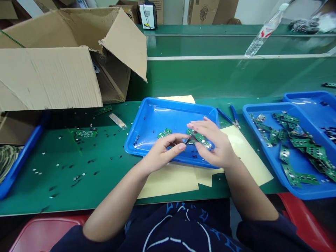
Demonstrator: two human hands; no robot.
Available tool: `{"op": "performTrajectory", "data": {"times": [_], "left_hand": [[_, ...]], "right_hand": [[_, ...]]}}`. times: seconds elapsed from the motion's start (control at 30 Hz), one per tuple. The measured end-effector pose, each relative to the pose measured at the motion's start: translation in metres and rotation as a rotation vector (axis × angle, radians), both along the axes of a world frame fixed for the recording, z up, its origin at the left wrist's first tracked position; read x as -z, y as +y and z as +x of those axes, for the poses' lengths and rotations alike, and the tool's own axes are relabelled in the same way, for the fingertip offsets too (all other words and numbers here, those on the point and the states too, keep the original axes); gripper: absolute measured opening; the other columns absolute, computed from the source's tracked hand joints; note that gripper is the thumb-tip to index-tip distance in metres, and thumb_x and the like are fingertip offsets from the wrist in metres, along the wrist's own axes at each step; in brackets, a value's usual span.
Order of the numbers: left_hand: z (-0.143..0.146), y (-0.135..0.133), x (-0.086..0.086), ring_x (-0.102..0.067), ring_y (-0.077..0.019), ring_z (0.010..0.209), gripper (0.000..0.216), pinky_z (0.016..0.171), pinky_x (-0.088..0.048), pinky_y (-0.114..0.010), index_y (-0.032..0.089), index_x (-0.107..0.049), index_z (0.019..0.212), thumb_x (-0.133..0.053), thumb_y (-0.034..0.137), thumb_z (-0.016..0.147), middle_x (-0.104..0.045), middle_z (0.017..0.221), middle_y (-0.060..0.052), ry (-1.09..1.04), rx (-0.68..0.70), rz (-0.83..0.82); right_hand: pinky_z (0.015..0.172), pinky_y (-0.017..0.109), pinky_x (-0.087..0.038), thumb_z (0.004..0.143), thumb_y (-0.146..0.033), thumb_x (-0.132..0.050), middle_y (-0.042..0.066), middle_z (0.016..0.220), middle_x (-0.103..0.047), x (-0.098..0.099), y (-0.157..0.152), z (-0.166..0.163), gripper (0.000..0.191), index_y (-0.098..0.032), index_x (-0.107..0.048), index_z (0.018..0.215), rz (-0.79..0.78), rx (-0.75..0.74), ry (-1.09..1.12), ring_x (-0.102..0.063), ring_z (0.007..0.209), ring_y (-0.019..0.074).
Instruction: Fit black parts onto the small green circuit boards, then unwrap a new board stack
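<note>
Over the near edge of a blue tray (157, 115), both hands meet on a small green circuit board (201, 137). My right hand (216, 145) grips the board from the right with curled fingers. My left hand (165, 150) pinches its left end between thumb and fingers. Another green board (165, 133) lies loose in the tray just left of the hands. Small dark bits are scattered on the tray floor.
A second blue tray (265, 157) at right holds several green boards (294, 140). Blue-handled cutters (231, 117) lie between the trays. Yellow paper (170, 180) sits under the tray. An open cardboard box (52, 66) stands at left, with a loose board (85, 133) and dark scraps on the green mat.
</note>
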State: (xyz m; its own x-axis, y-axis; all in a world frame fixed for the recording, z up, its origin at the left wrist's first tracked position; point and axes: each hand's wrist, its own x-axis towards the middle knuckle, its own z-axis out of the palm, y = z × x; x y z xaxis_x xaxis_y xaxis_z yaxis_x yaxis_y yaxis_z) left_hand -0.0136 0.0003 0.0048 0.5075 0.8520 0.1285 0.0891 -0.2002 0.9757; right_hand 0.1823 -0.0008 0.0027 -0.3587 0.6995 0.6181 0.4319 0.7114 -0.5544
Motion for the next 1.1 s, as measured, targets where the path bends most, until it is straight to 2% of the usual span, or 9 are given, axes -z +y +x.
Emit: {"op": "performTrajectory", "data": {"times": [0.07, 0.23, 0.47, 0.6, 0.73, 0.8, 0.87, 1.03, 1.1], "left_hand": [[-0.002, 0.002, 0.001, -0.059, -0.0161, 0.083, 0.028, 0.073, -0.048, -0.029, 0.017, -0.061, 0.105, -0.056, 0.034, 0.084, -0.065, 0.099, -0.008, 0.087, -0.027, 0.080], [-0.004, 0.004, 0.004, -0.058, -0.0166, 0.082, 0.030, 0.073, -0.049, -0.029, 0.017, -0.062, 0.104, -0.064, 0.034, 0.079, -0.063, 0.093, -0.007, 0.254, -0.169, 0.317], [-0.003, 0.007, 0.012, -0.059, -0.0148, 0.076, 0.027, 0.064, -0.050, -0.025, 0.017, -0.066, 0.098, -0.067, 0.032, 0.076, -0.063, 0.083, -0.005, 0.217, -0.316, 0.425], [-0.006, 0.009, 0.013, -0.060, -0.0145, 0.078, 0.027, 0.068, -0.052, -0.026, 0.018, -0.066, 0.101, -0.066, 0.031, 0.077, -0.063, 0.086, -0.005, 0.217, -0.320, 0.563], [-0.010, 0.010, 0.011, -0.061, -0.0160, 0.084, 0.029, 0.079, -0.053, -0.032, 0.021, -0.064, 0.105, -0.065, 0.032, 0.078, -0.063, 0.092, -0.006, 0.249, -0.359, 0.748], [-0.011, 0.010, 0.010, -0.062, -0.0174, 0.090, 0.030, 0.088, -0.050, -0.037, 0.022, -0.063, 0.107, -0.066, 0.031, 0.078, -0.064, 0.095, -0.006, 0.258, -0.383, 0.856], [-0.011, 0.009, 0.012, -0.062, -0.0188, 0.096, 0.032, 0.095, -0.047, -0.041, 0.023, -0.061, 0.109, -0.066, 0.028, 0.078, -0.064, 0.099, -0.006, 0.259, -0.363, 0.971], [-0.007, 0.008, 0.019, -0.062, -0.0197, 0.096, 0.034, 0.090, -0.051, -0.040, 0.019, -0.059, 0.111, -0.067, 0.023, 0.078, -0.063, 0.099, -0.008, 0.291, -0.336, 1.117], [-0.008, 0.008, 0.020, -0.062, -0.0192, 0.092, 0.035, 0.084, -0.053, -0.036, 0.019, -0.059, 0.110, -0.068, 0.022, 0.076, -0.064, 0.097, -0.009, 0.304, -0.371, 1.129]], "right_hand": [[0.102, 0.053, -0.035, 0.075, -0.016, -0.058, 0.008, 0.103, -0.068, -0.001, 0.000, 0.001, 0.033, -0.020, -0.060, 0.108, -0.012, -0.021, -0.014, -0.063, 0.099, 0.0244], [0.096, 0.049, -0.042, 0.077, -0.017, -0.061, 0.003, 0.076, -0.069, -0.001, 0.001, -0.002, 0.004, -0.020, -0.062, 0.079, 0.026, 0.086, 0.033, -0.065, 0.078, 0.0188], [0.094, 0.047, -0.045, 0.076, -0.011, -0.061, 0.003, 0.076, -0.068, 0.005, 0.001, -0.010, 0.009, -0.020, -0.061, 0.079, 0.152, -0.026, -0.038, -0.065, 0.078, 0.0173], [0.096, 0.048, -0.043, 0.077, -0.012, -0.060, 0.002, 0.079, -0.067, 0.004, -0.002, -0.008, 0.011, -0.021, -0.061, 0.082, 0.128, -0.071, -0.066, -0.065, 0.079, 0.0166], [0.101, 0.054, -0.038, 0.076, -0.026, -0.063, 0.006, 0.096, -0.067, -0.004, -0.002, 0.007, 0.025, -0.023, -0.059, 0.101, -0.015, -0.170, 0.090, -0.065, 0.093, 0.0222], [0.094, 0.052, -0.045, 0.081, -0.034, -0.056, 0.007, 0.107, -0.065, -0.006, -0.001, 0.013, 0.032, -0.026, -0.055, 0.112, -0.076, -0.178, 0.343, -0.063, 0.097, 0.0239], [0.085, 0.045, -0.051, 0.088, -0.034, -0.046, 0.006, 0.106, -0.065, -0.006, 0.000, 0.014, 0.024, -0.026, -0.058, 0.108, -0.163, -0.125, 0.482, -0.064, 0.096, 0.0223], [0.070, 0.030, -0.051, 0.086, -0.029, -0.051, 0.003, 0.078, -0.068, -0.005, 0.000, -0.001, 0.017, -0.019, -0.062, 0.078, -0.521, -0.139, 0.060, -0.064, 0.075, 0.0157], [0.066, 0.028, -0.050, 0.086, -0.029, -0.051, 0.002, 0.074, -0.067, -0.005, -0.002, -0.006, 0.018, -0.018, -0.061, 0.075, -0.603, -0.176, 0.048, -0.062, 0.069, 0.0134]]}}
